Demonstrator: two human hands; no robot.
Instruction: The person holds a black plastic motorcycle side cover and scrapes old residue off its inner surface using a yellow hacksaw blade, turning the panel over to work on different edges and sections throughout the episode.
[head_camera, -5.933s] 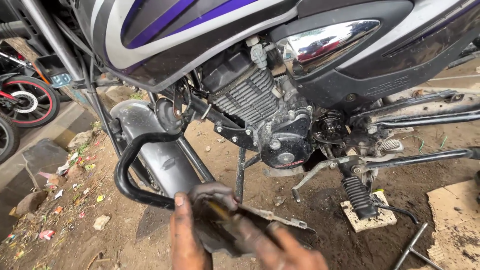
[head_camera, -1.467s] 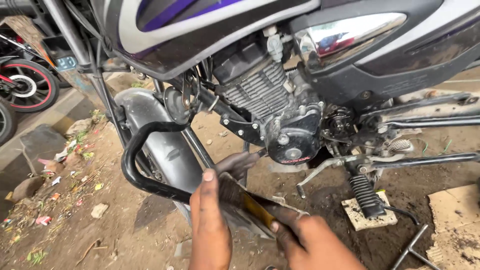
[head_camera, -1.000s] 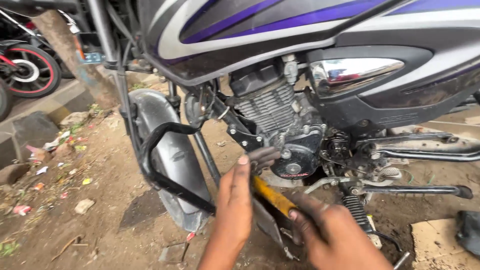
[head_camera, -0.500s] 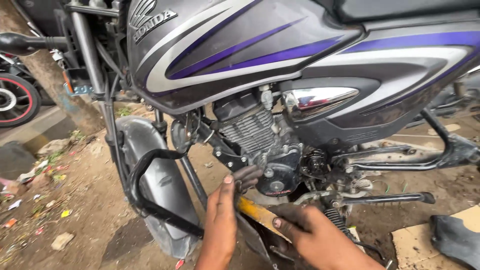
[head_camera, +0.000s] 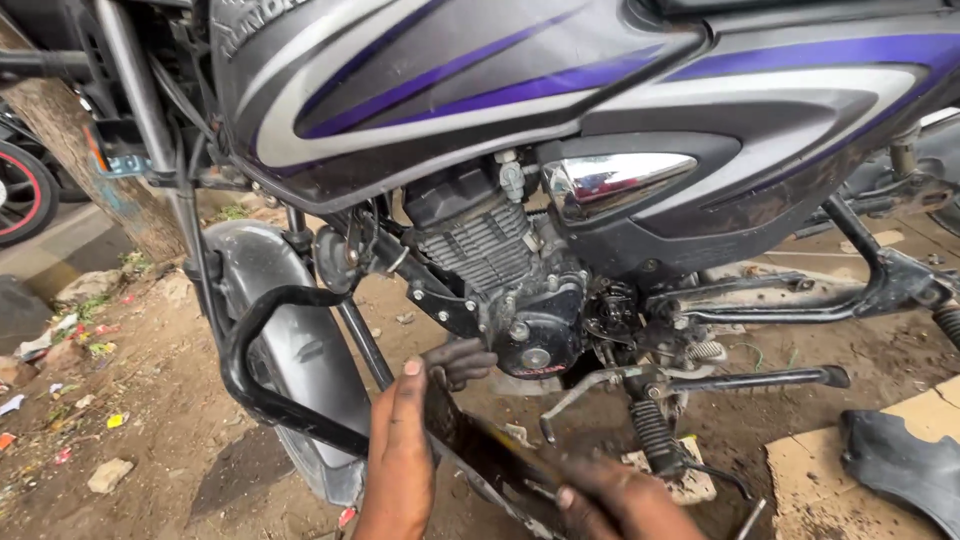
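My left hand (head_camera: 400, 455) presses its fingers flat along the near end of a dark, greasy, elongated metal part (head_camera: 485, 455), with fingertips curled over its top edge just below the engine (head_camera: 510, 290). At the bottom edge of the view, my right hand (head_camera: 620, 505) grips the lower end of the same part. The part slants from the engine's underside down to the right. The motorcycle's grey, purple and black fuel tank (head_camera: 450, 90) fills the top of the view.
A black crash guard (head_camera: 250, 370) and the grey front mudguard (head_camera: 290, 340) stand left of my hands. A footrest bar (head_camera: 740, 380) and spring (head_camera: 650, 435) sit to the right. A black rubber piece (head_camera: 900, 470) lies on cardboard (head_camera: 800, 470). The ground is littered dirt.
The view has moved closer to the engine. Both hands have lifted the dark part up toward the engine's underside, and its yellow patch no longer shows.
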